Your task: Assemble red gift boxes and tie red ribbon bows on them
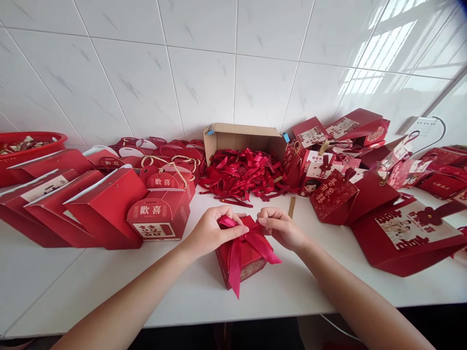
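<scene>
A small red gift box (223, 260) sits near the front of the white table, with a crimson satin ribbon (235, 265) tied on its top and two tails hanging over its sides. My left hand (215, 229) pinches a loop of the ribbon between thumb and fingers at the box's left. On the other side, my right hand (280, 226) is closed on the ribbon's right part, fingers curled. The knot lies between the hands, partly covered by my left thumb.
Behind stands a cardboard box (245, 129) spilling a heap of red ribbons (241, 170). Red gift boxes (160, 214) line the left, near a red basin (54, 141). More red boxes (401, 243) crowd the right. A tiled wall (200, 73) closes the back, with a power socket (419, 127).
</scene>
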Tool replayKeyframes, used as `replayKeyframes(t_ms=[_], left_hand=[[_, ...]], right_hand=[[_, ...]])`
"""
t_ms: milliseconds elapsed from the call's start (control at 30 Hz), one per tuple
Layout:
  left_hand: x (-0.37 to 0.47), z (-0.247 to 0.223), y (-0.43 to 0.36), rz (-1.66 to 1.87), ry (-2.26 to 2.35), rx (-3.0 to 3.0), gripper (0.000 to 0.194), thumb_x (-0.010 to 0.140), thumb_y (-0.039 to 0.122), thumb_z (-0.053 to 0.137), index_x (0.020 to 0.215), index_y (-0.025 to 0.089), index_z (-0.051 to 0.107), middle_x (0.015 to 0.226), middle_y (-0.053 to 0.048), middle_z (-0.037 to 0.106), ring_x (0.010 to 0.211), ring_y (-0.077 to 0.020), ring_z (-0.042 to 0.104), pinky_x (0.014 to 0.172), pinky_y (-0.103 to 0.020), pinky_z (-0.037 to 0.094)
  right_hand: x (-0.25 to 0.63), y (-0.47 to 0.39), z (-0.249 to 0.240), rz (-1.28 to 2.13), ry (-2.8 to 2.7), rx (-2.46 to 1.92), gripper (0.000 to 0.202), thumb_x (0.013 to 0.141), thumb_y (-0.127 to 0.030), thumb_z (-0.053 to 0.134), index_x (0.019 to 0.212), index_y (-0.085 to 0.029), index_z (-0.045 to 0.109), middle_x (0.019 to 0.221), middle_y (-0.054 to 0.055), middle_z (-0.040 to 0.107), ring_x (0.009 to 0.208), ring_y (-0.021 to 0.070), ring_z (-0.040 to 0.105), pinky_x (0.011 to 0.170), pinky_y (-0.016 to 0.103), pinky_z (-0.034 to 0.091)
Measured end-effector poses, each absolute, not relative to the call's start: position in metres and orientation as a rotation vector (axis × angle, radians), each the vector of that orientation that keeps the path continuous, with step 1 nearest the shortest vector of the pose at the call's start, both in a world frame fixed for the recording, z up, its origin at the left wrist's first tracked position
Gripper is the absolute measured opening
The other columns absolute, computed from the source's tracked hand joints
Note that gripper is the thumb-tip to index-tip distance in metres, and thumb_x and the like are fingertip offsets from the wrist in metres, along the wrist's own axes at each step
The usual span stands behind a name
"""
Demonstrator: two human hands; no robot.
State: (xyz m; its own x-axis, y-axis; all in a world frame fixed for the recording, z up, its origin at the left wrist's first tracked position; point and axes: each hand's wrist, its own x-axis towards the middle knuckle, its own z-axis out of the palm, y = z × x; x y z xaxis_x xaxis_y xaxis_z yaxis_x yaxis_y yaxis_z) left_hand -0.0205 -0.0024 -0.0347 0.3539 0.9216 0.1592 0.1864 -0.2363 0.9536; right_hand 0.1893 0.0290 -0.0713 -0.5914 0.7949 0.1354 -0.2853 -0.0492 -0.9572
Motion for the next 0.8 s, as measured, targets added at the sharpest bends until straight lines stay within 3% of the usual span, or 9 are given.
replayKeyframes(t_ms=[467,800], left_hand=[[-0.018,-0.039,-0.001,0.927,0.933,1.686,0.041,0.072,0.028,0.076,0.058,0.021,0.038,0.057,0.004,0.048,0.115,-0.0323,0.062,0.093,-0.038,0.05],[-0.018,-0.04,-0.002,0.929,0.946,1.714,0.04,0.072,0.028,0.076,0.058,0.021,0.039,0.059,0.003,0.051,0.115,-0.0335,0.062,0.09,-0.039,0.052]], right_hand=[[0.197,0.035,-0.071,1.64,-1.525,-0.543,0.034,0.079,-0.028,0.067,0.056,-0.017,0.045,0.053,-0.005,0.037,0.053,0.0081,0.029,0.055,0.026,0.021],[0.206,0.042,-0.072,1.555,-1.672,-0.583,0.037,0.078,-0.033,0.07,0.055,-0.016,0.046,0.053,-0.004,0.038,0.053,0.008,0.03,0.053,0.026,0.02]])
